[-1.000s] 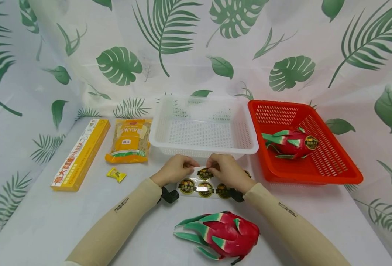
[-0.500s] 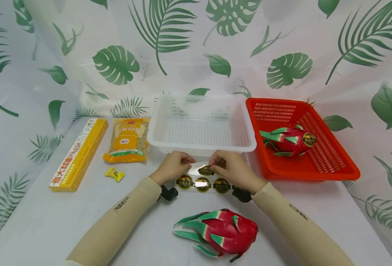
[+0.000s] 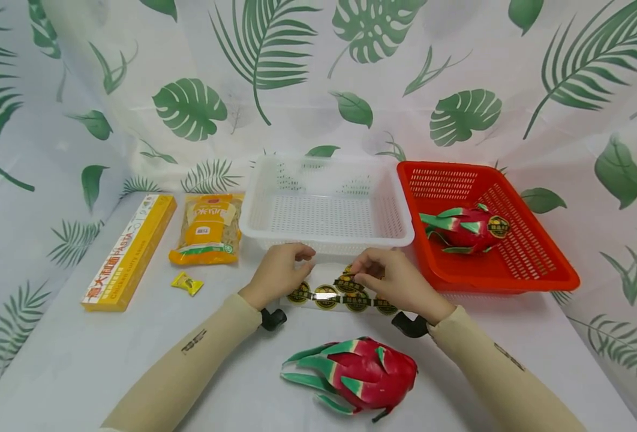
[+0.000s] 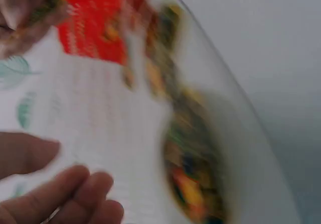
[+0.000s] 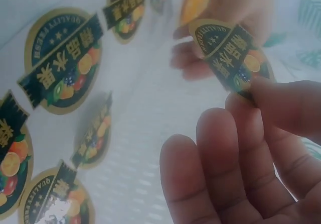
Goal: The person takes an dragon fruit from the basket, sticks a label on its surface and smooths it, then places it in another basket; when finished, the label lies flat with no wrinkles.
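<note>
My right hand (image 3: pixel 391 279) pinches a round black-and-gold fruit sticker (image 5: pixel 228 53) between thumb and index finger, its other fingers loosely bent. The sticker appears lifted off the sheet in the right wrist view. Several like stickers remain on the clear sticker sheet (image 3: pixel 318 275), which lies under and between both hands. Over the sheet's left end is my left hand (image 3: pixel 281 273); in the left wrist view its thumb and fingers stand apart, holding nothing. A red dragon fruit (image 3: pixel 378 378) with green scales lies on its side, nearer to me than the sheet.
Behind the hands stands a white basket (image 3: pixel 326 240). To its right, a red basket (image 3: pixel 513 282) contains another dragon fruit (image 3: pixel 466 233) bearing a sticker (image 3: pixel 498 227). At left are a pasta box (image 3: pixel 129 252), an orange food packet (image 3: pixel 207 231) and a small yellow wrapped sweet (image 3: pixel 187 283).
My right hand has moved right and peeled the sticker up from the sheet. The left thumb and fingers have left the sheet's edge. The dragon fruits have stayed in place.
</note>
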`<action>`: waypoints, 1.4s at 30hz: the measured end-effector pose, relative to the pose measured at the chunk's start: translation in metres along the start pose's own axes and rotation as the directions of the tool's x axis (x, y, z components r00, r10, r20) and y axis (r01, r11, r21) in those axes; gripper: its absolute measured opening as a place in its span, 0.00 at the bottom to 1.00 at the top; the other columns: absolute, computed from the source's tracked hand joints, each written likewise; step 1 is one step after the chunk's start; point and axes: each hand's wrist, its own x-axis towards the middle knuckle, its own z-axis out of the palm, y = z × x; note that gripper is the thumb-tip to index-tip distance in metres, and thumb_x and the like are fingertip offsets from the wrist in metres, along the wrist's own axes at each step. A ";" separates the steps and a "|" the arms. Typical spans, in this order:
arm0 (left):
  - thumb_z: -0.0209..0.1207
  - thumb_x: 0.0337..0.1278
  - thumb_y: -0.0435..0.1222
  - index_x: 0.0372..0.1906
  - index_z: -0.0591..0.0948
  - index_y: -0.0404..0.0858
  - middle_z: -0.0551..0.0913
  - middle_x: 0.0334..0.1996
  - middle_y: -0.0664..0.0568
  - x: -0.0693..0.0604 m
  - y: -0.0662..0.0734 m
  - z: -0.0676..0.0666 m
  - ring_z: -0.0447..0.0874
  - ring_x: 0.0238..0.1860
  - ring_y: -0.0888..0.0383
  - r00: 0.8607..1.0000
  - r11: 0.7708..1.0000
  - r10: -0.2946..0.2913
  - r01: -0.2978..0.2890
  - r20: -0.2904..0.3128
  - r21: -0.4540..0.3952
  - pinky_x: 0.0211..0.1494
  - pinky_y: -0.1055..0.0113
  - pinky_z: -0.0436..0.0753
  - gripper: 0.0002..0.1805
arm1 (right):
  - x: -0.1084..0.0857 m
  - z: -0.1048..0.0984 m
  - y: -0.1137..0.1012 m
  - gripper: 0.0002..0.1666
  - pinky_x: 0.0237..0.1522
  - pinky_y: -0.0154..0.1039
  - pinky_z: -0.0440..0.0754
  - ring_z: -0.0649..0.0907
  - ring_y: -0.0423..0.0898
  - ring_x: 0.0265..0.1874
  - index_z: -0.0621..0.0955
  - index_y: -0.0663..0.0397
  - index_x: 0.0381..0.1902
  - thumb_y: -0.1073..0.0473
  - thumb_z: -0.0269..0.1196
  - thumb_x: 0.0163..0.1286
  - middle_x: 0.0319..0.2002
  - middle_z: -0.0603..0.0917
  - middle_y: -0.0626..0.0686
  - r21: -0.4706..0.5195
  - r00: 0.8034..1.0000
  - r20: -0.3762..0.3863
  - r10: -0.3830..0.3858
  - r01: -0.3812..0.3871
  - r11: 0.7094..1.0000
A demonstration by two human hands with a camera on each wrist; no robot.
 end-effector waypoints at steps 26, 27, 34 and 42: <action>0.69 0.65 0.38 0.32 0.89 0.44 0.83 0.22 0.59 -0.043 0.086 -0.010 0.67 0.20 0.70 0.924 0.918 0.356 -0.317 0.140 -0.240 0.25 0.76 0.68 0.06 | -0.073 -0.027 -0.031 0.02 0.30 0.33 0.79 0.80 0.39 0.27 0.87 0.43 0.36 0.56 0.70 0.70 0.26 0.83 0.41 0.042 0.999 -0.031 -0.010 0.011 0.999; 0.69 0.65 0.39 0.32 0.89 0.44 0.83 0.22 0.59 -0.044 0.088 -0.009 0.67 0.20 0.70 0.926 0.920 0.347 -0.305 0.149 -0.247 0.25 0.76 0.68 0.05 | -0.077 -0.027 -0.030 0.04 0.30 0.33 0.78 0.79 0.38 0.27 0.87 0.41 0.34 0.55 0.70 0.70 0.25 0.82 0.40 0.034 0.999 -0.032 -0.009 0.010 0.999; 0.69 0.65 0.40 0.32 0.89 0.46 0.84 0.21 0.63 -0.060 0.100 -0.004 0.65 0.18 0.72 0.905 0.921 0.359 -0.305 0.228 -0.243 0.23 0.78 0.66 0.06 | -0.102 -0.024 -0.030 0.08 0.29 0.33 0.76 0.78 0.37 0.26 0.86 0.32 0.32 0.55 0.70 0.70 0.23 0.80 0.36 0.039 1.000 -0.002 -0.020 0.020 0.999; 0.67 0.65 0.45 0.25 0.86 0.49 0.67 0.10 0.67 -0.089 0.125 0.001 0.58 0.13 0.79 0.864 0.911 0.407 -0.409 0.295 -0.057 0.18 0.81 0.59 0.12 | -0.131 -0.024 -0.029 0.11 0.25 0.32 0.73 0.77 0.34 0.24 0.84 0.30 0.31 0.56 0.70 0.71 0.21 0.77 0.34 0.063 0.996 0.058 -0.066 0.062 0.996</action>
